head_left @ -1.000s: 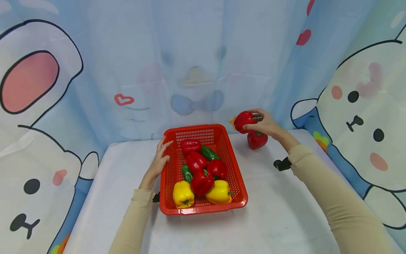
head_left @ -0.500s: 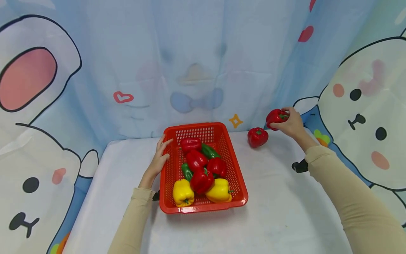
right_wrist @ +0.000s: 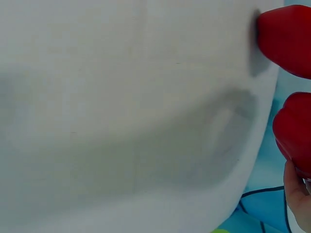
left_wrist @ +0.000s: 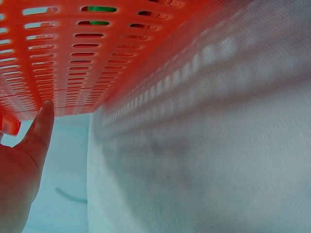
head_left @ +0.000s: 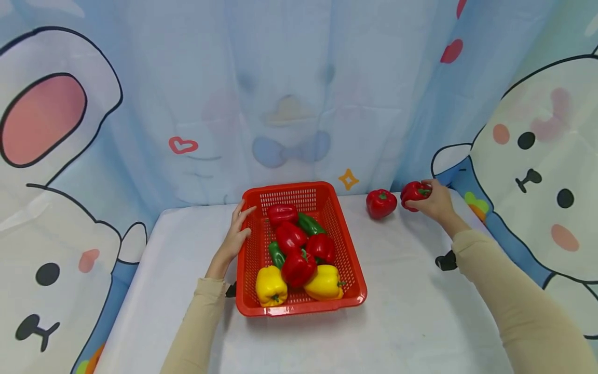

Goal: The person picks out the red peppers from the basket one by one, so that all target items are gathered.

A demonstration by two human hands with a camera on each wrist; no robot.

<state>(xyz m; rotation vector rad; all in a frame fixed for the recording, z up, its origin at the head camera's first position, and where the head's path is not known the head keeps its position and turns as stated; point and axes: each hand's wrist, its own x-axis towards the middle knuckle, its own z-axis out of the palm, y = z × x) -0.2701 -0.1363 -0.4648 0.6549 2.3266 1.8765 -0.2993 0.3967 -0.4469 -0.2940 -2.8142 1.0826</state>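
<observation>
My left hand (head_left: 232, 240) grips the left side of a red perforated plastic basket (head_left: 349, 249), its fingers at the rim. In the left wrist view the thumb (left_wrist: 44, 121) touches the basket's outer wall. Several red bell peppers (head_left: 290, 237), two yellow bell peppers (head_left: 271, 286) and two green vegetables (head_left: 310, 224), partly covered, lie inside. My right hand (head_left: 436, 201) holds a red bell pepper (head_left: 413, 194) by its stem side, apparently just above the table's back right. Another red bell pepper (head_left: 381, 203) stands on the table left of it, a small gap between them.
A white cloth (head_left: 402, 311) covers the table. Behind and beside it hangs a light blue curtain (head_left: 289, 67) printed with cartoon animals, close to the back edge and the held pepper.
My right hand has carried the red bell pepper rightward, past the standing one, then lowered it toward the table. My left hand and the basket have stayed put.
</observation>
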